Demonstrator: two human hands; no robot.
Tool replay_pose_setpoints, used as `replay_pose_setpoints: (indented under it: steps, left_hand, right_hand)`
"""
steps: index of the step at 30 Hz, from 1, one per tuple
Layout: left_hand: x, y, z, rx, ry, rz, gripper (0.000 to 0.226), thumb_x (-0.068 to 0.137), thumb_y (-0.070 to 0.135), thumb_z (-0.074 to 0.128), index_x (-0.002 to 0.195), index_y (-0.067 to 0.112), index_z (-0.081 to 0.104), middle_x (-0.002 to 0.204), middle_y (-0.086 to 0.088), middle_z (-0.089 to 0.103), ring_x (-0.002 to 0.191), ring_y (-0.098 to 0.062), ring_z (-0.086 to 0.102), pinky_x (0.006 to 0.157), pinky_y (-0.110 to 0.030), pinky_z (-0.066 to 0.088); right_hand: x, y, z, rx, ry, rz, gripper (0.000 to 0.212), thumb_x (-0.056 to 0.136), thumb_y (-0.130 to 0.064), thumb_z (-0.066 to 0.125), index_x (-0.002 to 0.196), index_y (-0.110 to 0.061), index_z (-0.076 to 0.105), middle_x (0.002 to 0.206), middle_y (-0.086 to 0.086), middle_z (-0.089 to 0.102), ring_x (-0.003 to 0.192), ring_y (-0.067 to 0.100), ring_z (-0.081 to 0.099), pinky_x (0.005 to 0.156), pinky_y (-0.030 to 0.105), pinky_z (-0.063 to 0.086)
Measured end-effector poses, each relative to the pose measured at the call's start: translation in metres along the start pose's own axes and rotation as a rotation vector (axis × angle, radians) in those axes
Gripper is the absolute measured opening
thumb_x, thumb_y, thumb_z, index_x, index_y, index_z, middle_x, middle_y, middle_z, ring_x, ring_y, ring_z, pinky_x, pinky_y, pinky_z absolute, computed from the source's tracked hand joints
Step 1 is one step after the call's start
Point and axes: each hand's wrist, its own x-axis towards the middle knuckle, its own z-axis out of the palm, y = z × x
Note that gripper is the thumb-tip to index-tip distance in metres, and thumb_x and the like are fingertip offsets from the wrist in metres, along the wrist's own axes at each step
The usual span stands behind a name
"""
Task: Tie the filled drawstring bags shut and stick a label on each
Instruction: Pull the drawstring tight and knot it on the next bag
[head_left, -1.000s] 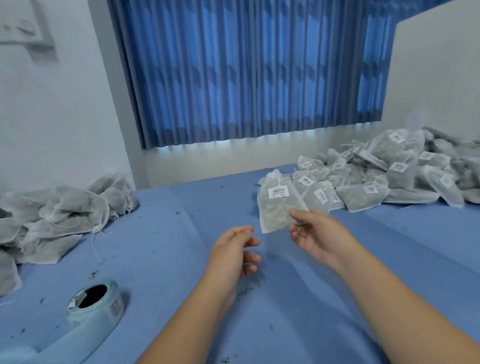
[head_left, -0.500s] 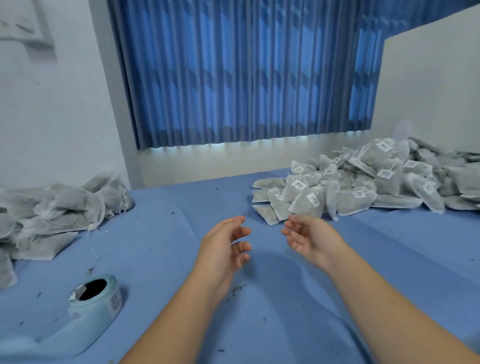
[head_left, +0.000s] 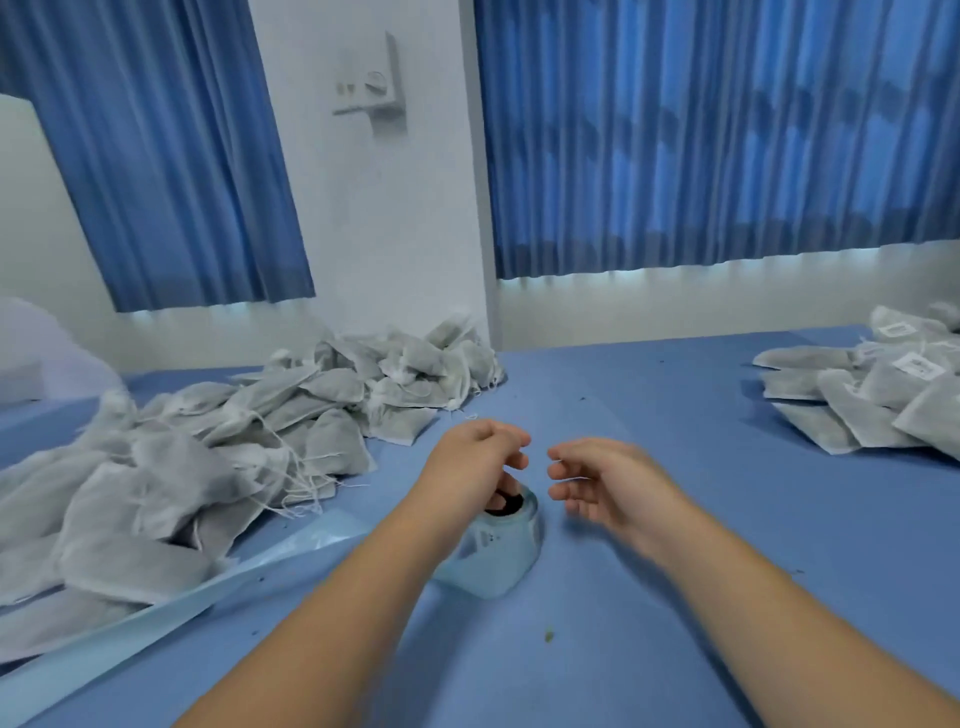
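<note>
1 pale-blue label roll (head_left: 493, 551). 2 heaps of grey fabric drawstring bags: unlabelled heap (head_left: 208, 467), labelled heap (head_left: 872, 405), bags uncountable. 2 hands: left hand (head_left: 467, 462), right hand (head_left: 608, 483).

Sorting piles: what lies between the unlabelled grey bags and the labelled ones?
Head view: a pale blue label roll on blue cloth, left hand over it, right hand beside.

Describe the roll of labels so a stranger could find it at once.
On the blue table, between the heap of plain bags at left and the labelled bags at right, the roll of labels sits just under the left hand. It alone is round: pale blue, with a dark core and a long trailing strip.
</note>
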Motion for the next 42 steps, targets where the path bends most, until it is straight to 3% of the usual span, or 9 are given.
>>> replay_pose_setpoints:
  steps: [9,12,16,19,23,30,35,39,42]
  left_hand:
    - [0.048,-0.034,-0.102,0.832,0.143,-0.055,0.016,0.09,0.018,0.048,0.09,0.01,0.062,0.085,-0.004,0.063,0.072,-0.021,0.055,0.062,-0.026,0.042]
    - [0.072,-0.046,-0.119,1.071,0.172,-0.094,0.022,0.092,0.019,0.048,0.106,0.011,0.062,0.116,-0.009,0.061,0.096,-0.025,0.057,0.075,-0.03,0.045]
    - [0.102,-0.061,-0.131,1.218,0.149,-0.157,0.041,0.094,0.022,0.048,0.135,0.016,0.05,0.147,-0.014,0.033,0.124,-0.028,0.047,0.099,-0.032,0.042]
    - [0.123,-0.069,-0.135,1.222,0.232,-0.172,0.041,0.093,0.022,0.049,0.133,0.012,0.048,0.148,-0.018,0.029,0.13,-0.034,0.041,0.105,-0.038,0.04]
    - [0.141,-0.071,-0.142,1.129,0.382,-0.283,0.049,0.093,0.033,0.052,0.132,0.005,0.045,0.136,-0.021,0.048,0.122,-0.038,0.05,0.094,-0.04,0.044]
    - [0.15,-0.071,-0.131,1.257,0.258,-0.377,0.057,0.07,0.025,0.047,0.121,0.001,0.056,0.122,-0.02,0.057,0.115,-0.039,0.053,0.099,-0.042,0.047]
    - [0.148,-0.073,-0.131,1.11,0.383,-0.293,0.025,0.09,0.018,0.055,0.109,0.001,0.059,0.114,-0.018,0.062,0.111,-0.034,0.056,0.088,-0.036,0.045]
    - [0.137,-0.065,-0.124,1.075,0.407,-0.241,0.011,0.084,0.01,0.059,0.081,0.008,0.049,0.091,-0.011,0.055,0.09,-0.028,0.052,0.071,-0.032,0.042]
    - [0.131,-0.051,-0.112,0.995,0.439,-0.118,0.003,0.08,0.008,0.059,0.08,0.007,0.056,0.084,-0.012,0.057,0.087,-0.031,0.058,0.067,-0.031,0.041]
  right_hand:
    - [0.018,0.027,0.007,0.027,0.095,-0.039,0.009,0.089,-0.005,0.059,0.085,-0.001,0.066,0.058,0.006,0.057,0.044,0.015,0.049,0.042,0.024,0.037]
    - [0.02,0.028,0.004,0.003,0.081,-0.036,0.011,0.09,-0.004,0.058,0.085,-0.001,0.067,0.056,0.005,0.056,0.043,0.014,0.047,0.042,0.024,0.037]
    - [0.021,0.03,0.007,-0.065,0.052,-0.033,0.012,0.09,-0.004,0.057,0.083,-0.001,0.067,0.056,0.003,0.055,0.043,0.013,0.046,0.04,0.022,0.036]
    - [0.023,0.031,0.011,-0.113,0.041,-0.038,0.013,0.088,-0.003,0.057,0.08,-0.002,0.068,0.054,0.002,0.056,0.043,0.013,0.045,0.039,0.021,0.035]
    - [0.027,0.032,0.014,-0.177,0.041,-0.029,0.012,0.087,-0.004,0.058,0.079,-0.003,0.068,0.054,0.001,0.057,0.043,0.013,0.045,0.041,0.022,0.035]
    - [0.03,0.032,0.012,-0.178,0.047,-0.008,0.012,0.087,-0.004,0.058,0.082,-0.003,0.068,0.055,0.001,0.057,0.043,0.013,0.045,0.042,0.023,0.035]
    - [0.029,0.031,0.012,-0.161,0.048,0.0,0.009,0.087,-0.005,0.059,0.083,-0.002,0.068,0.055,0.001,0.057,0.044,0.013,0.044,0.041,0.024,0.034]
    - [0.027,0.029,0.012,-0.149,0.053,0.003,0.01,0.087,-0.004,0.059,0.082,-0.003,0.067,0.054,0.001,0.056,0.044,0.014,0.044,0.041,0.024,0.034]
    - [0.025,0.027,0.011,-0.119,0.051,0.013,0.009,0.087,-0.004,0.06,0.082,-0.003,0.067,0.055,0.002,0.056,0.043,0.013,0.044,0.04,0.024,0.033]
